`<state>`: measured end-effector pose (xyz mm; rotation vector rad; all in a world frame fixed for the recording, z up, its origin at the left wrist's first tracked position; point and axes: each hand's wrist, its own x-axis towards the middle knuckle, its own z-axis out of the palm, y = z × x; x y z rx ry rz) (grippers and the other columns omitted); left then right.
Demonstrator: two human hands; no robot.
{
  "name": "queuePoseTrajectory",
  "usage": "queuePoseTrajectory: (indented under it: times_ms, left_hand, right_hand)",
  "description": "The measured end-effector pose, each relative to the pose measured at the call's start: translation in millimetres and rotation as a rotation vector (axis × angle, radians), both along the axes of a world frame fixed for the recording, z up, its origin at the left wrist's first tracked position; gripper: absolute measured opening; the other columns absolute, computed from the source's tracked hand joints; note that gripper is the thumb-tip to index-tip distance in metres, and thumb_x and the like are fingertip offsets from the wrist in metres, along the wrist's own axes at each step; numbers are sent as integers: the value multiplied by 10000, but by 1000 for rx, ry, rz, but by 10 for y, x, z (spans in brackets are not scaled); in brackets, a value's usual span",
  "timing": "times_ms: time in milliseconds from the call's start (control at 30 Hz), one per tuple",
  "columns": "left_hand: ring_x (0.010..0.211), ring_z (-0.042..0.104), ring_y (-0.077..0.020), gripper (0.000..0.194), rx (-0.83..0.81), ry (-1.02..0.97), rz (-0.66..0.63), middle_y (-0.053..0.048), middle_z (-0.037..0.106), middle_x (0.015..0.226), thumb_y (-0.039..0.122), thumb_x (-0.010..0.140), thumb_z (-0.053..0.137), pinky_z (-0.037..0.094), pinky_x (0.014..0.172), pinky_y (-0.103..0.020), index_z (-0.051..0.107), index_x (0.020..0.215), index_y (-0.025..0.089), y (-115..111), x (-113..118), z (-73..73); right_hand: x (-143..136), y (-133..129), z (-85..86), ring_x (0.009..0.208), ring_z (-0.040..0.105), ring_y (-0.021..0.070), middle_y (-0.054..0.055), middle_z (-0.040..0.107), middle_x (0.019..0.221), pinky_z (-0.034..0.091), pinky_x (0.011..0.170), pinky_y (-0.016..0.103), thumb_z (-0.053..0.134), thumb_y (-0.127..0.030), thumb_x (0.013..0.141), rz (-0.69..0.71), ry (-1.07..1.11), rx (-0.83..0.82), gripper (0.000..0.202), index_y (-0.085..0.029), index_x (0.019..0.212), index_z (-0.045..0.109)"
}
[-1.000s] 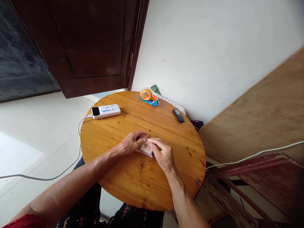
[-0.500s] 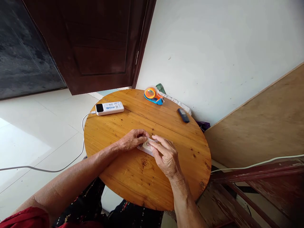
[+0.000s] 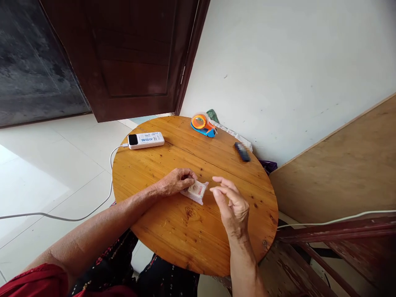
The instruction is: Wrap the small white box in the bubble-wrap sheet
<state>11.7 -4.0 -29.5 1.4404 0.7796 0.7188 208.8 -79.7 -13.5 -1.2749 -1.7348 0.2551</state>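
Observation:
A small flat packet (image 3: 196,192) in whitish, see-through wrap with red print lies on the round wooden table (image 3: 173,239). My left hand (image 3: 177,181) grips its left end, thumb on top and fingers curled at the far side. Off to the right of the packet, my right hand (image 3: 235,206) hovers apart from it. Its thumb and index fingertips are pinched together; whatever may be between them is too small to make out.
An orange and blue tape dispenser (image 3: 204,124) stands at the table's back edge, near a printed white strip (image 3: 233,134). A blurred dark object (image 3: 242,152) lies right of it. Back left is a white device (image 3: 146,140) with a cable (image 3: 109,181) running off the table.
My right hand has come off the packet and moved right, its thumb and index finger now pinched. More of the packet and its red print shows. My left hand still holds it.

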Motion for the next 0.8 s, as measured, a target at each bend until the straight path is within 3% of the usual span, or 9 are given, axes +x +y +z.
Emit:
queuePoseTrajectory:
  times_ms: [67, 133, 200, 400, 567, 667, 800]
  left_hand:
    - [588, 494, -95, 232, 7, -4, -6, 22, 560, 670, 336, 785, 618, 393, 543, -196, 615, 898, 133, 1, 1, -10]
    - [586, 483, -92, 221, 20, -11, -5, 25, 556, 661, 330, 782, 615, 379, 537, -191, 616, 882, 133, 2, 7, -26]
    - [579, 473, -90, 221, 25, -14, 6, 27, 554, 660, 326, 779, 607, 369, 530, -191, 614, 884, 131, 1, 19, -43]
    - [583, 448, -85, 192, 64, -20, 38, 28, 543, 667, 308, 776, 588, 351, 532, -195, 612, 843, 130, -12, 63, -44]
    - [589, 489, -89, 241, 31, -47, 55, 22, 586, 710, 322, 762, 636, 384, 555, -201, 632, 912, 133, -22, 61, -39]
    - [632, 534, -99, 311, 15, -88, 72, -6, 643, 804, 332, 747, 673, 418, 590, -207, 644, 986, 135, -10, 52, -57]
    - [692, 573, -111, 421, -8, -181, 69, -32, 659, 917, 354, 720, 720, 441, 611, -207, 637, 1071, 136, 20, 45, -77]
  right_hand:
    - [46, 20, -29, 1193, 595, 291, 112, 641, 1279, 489, 980, 456, 583, -356, 899, -6, 76, -97, 257, -242, 1115, 664]
    - [60, 44, -67, 1268, 551, 308, 134, 573, 1392, 478, 1009, 475, 660, -401, 837, 67, 74, -220, 554, -237, 1348, 523]
    - [46, 63, -106, 1257, 562, 301, 141, 570, 1396, 465, 1034, 481, 715, -391, 782, 131, 35, -303, 736, -228, 1437, 422]
    - [-5, 76, -135, 1085, 651, 247, 85, 698, 1169, 480, 1011, 433, 694, -263, 769, 95, -72, -291, 580, -237, 1325, 529]
    - [14, 63, -80, 1094, 660, 270, 88, 709, 1179, 492, 998, 444, 724, -344, 762, 105, -90, -289, 573, -244, 1304, 566]
    - [37, 58, -46, 1148, 638, 283, 112, 681, 1248, 474, 1027, 459, 678, -438, 816, 117, -36, -273, 545, -231, 1307, 565]
    - [76, 75, -57, 1214, 602, 282, 134, 638, 1320, 452, 1057, 472, 617, -451, 867, 124, 68, -270, 509, -223, 1316, 545]
